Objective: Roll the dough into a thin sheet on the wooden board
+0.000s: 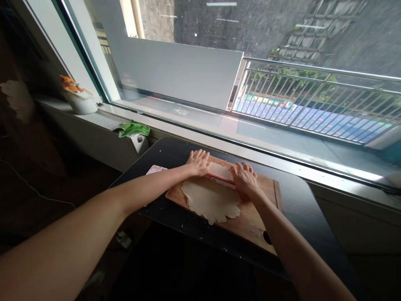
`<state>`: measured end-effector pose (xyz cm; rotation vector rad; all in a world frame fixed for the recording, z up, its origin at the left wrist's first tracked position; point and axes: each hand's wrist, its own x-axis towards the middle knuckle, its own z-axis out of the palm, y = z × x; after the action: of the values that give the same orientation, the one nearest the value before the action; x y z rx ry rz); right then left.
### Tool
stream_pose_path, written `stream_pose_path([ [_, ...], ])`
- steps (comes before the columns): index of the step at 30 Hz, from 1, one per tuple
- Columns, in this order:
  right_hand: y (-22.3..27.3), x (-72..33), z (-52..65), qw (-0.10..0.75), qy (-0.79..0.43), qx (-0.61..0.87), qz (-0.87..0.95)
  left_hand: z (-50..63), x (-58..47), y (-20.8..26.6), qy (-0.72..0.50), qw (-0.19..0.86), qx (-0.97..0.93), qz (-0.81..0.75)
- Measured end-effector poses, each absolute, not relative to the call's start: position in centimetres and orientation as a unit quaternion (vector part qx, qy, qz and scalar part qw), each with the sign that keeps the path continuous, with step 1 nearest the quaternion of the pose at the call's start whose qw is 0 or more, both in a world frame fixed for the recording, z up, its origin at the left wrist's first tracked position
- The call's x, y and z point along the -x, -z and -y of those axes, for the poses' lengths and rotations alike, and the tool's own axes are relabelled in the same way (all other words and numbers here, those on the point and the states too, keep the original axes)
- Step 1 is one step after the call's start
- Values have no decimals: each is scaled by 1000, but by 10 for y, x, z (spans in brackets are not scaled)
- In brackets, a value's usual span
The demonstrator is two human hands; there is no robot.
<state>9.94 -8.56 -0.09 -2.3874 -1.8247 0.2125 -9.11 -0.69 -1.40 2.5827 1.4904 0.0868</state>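
A thin, uneven sheet of dough (209, 200) with ragged edges lies on a wooden cutting board (250, 217). Across the dough runs a red rolling pin (222, 181) with a pale label strip on it. My left hand (198, 162) lies over its left end, fingers stretched out and pointing away from me. Over the right end rests my right hand (244, 177), palm down with its fingers extended and slightly bent. Both palms cover the pin's ends, so these are hidden. More dough shows beyond the pin, between the hands.
The board sits on a black table (300, 209) by a large window. A phone (156, 169) lies left of the board. A green cloth (134, 128) hangs on the radiator (125, 146), and a white pot (80, 102) stands farther left. White crumbs dot the table's front edge.
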Motion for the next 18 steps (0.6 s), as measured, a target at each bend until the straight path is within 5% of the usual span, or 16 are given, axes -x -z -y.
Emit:
stream_pose_path([
  [18,28,-108,85,124,14,739,662,0,96,27,-67,78,-874,-476],
])
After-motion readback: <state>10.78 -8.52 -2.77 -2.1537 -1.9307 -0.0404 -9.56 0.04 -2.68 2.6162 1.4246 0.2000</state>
